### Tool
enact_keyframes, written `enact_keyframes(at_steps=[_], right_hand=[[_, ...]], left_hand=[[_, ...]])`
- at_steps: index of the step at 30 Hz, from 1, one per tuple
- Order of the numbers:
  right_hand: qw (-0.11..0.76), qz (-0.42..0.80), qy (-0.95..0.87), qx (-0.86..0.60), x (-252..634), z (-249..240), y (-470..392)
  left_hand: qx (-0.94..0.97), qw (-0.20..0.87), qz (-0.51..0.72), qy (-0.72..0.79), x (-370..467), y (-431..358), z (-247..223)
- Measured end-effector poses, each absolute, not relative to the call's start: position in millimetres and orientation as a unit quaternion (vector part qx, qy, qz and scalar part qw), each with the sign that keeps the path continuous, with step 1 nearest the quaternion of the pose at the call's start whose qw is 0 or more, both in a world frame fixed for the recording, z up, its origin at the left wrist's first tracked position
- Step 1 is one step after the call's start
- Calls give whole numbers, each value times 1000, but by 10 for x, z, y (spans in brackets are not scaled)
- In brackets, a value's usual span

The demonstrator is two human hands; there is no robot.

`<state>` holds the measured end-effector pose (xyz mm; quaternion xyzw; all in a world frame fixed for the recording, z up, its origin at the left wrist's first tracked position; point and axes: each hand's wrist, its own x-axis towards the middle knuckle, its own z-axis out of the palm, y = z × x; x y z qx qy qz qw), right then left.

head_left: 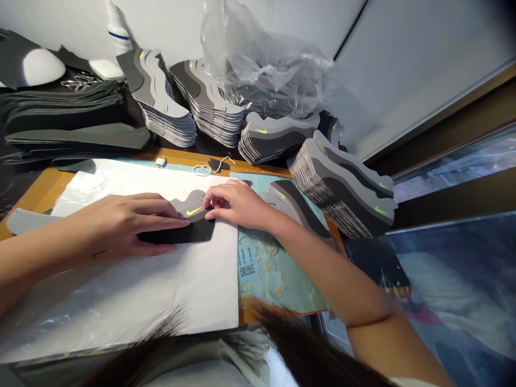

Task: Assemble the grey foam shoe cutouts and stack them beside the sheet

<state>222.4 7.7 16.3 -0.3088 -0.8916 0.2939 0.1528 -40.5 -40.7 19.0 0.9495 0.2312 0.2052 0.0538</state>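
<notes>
A grey and black shoe upper panel (195,228) with a yellow-green swoosh lies on a white sheet (193,290). My left hand (137,221) rests over its left part, fingers stretched out and pressing on the black section, so that end is hidden. At the panel's upper right edge, my right hand (234,203) pinches with thumb and curled fingers. To the right of that hand lies another shoe upper panel (296,200) on the blue mat, partly covered by my right forearm.
Behind stand stacks of grey panels (165,102), with one more stack (342,188) at the right. Black pieces (72,115) are piled on the left. A clear plastic bag (270,64), white string (203,170) and spray bottle (117,32) lie or stand at the back. The blue mat (278,269) is worn.
</notes>
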Motion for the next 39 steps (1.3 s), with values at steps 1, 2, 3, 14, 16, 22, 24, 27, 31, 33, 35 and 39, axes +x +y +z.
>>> enact_keyframes(at_steps=[1,2,3,14,16,22,24,27,31,33,35,39], right_hand=[[148,293,-894,-306,2226,166,76],[144,290,-896,-304,2228,170,72],[142,284,-899,-301,2229,174,65],[111,319,-924,-179,2168,224,-45],[110,320,-924,-178,2165,222,-45],[119,342,-907,-213,2197,218,-43],[124,356,-897,-229,2206,227,-44],[129,370,-885,-252,2206,240,-47],[131,401,-872,-248,2207,235,-40],[130,410,-871,-239,2214,230,-31],[128,410,-873,-233,2221,233,-22],[122,410,-874,-231,2224,262,-8]], left_hand=[[949,55,204,232,-414,-406,184],[950,54,202,232,-421,-406,180],[951,50,199,231,-425,-406,178],[952,21,206,225,-372,-420,191],[952,15,203,230,-388,-418,159],[948,4,218,230,-380,-416,124],[947,8,222,232,-373,-421,135],[944,40,218,246,-374,-431,166],[930,114,194,291,-387,-432,221],[922,157,182,305,-386,-426,243],[908,195,182,324,-378,-422,252],[893,213,194,347,-362,-432,236]])
